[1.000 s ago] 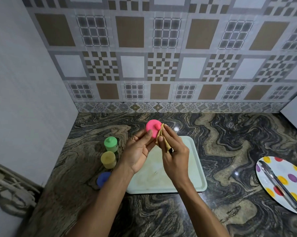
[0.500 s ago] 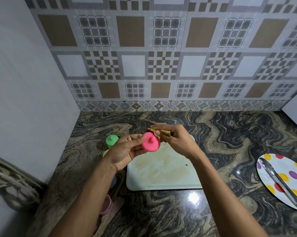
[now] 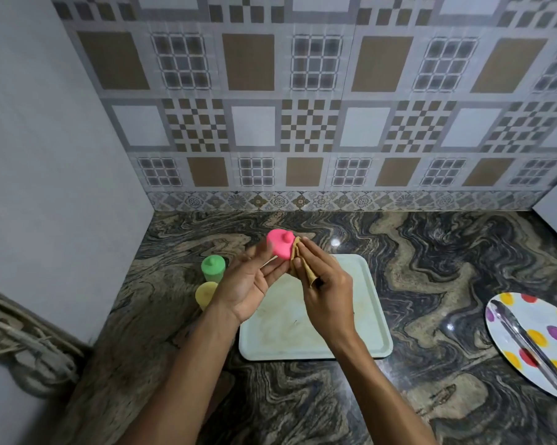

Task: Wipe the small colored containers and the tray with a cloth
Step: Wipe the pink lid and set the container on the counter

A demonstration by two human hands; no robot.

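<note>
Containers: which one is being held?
The pink container, held by the left hand against the cloth; green container and yellow container stand on the counter.

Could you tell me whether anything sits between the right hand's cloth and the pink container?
Nothing visible does: the cloth, pinched in the right hand, touches the pink container that the left hand holds.

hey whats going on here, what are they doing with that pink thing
A person is cleaning small containers at a marble counter. The left hand holds the pink container up over the tray, while the right hand pinches a folded tan cloth against its side. The green container and the yellow container stand on the counter left of the tray, which looks smudged.
</note>
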